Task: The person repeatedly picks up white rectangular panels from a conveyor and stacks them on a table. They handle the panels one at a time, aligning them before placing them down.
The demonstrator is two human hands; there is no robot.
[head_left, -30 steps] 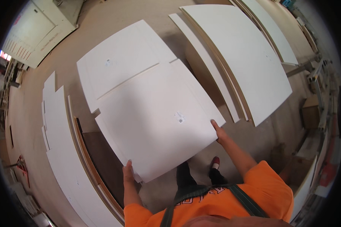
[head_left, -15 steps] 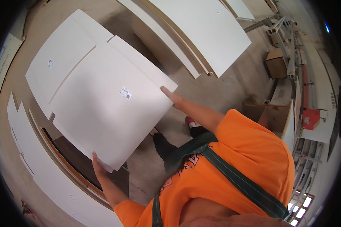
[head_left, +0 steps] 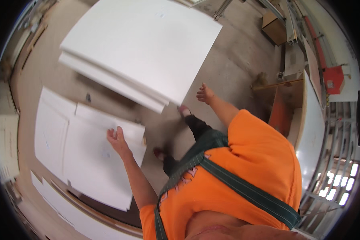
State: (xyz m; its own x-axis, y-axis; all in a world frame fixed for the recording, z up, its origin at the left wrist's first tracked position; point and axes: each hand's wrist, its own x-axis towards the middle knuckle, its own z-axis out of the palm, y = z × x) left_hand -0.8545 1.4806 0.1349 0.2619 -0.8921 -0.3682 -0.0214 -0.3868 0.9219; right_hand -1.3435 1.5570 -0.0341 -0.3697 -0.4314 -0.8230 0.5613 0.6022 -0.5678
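My left hand (head_left: 119, 142) is raised over a pile of white panels (head_left: 96, 172), fingers apart and nothing in it. The panels lie flat at the left, and the upper one carries a small label (head_left: 107, 154). My right hand (head_left: 205, 94), also bare with loosely spread fingers, hangs just right of a larger stack of white boards (head_left: 148, 48). That stack's boards are slightly offset at the near edge. Neither hand seems to touch a board.
A brown box (head_left: 274, 28) stands at the far right, near metal rails. An open wooden cabinet (head_left: 296, 94) is at my right, with a red box (head_left: 333, 80) beyond it. Long white boards (head_left: 80, 216) lie at the lower left. My feet are on the concrete floor.
Both hands have let go of the white panel, which now lies on the pile at the left. My body has turned right and the larger stack is now in front of me.
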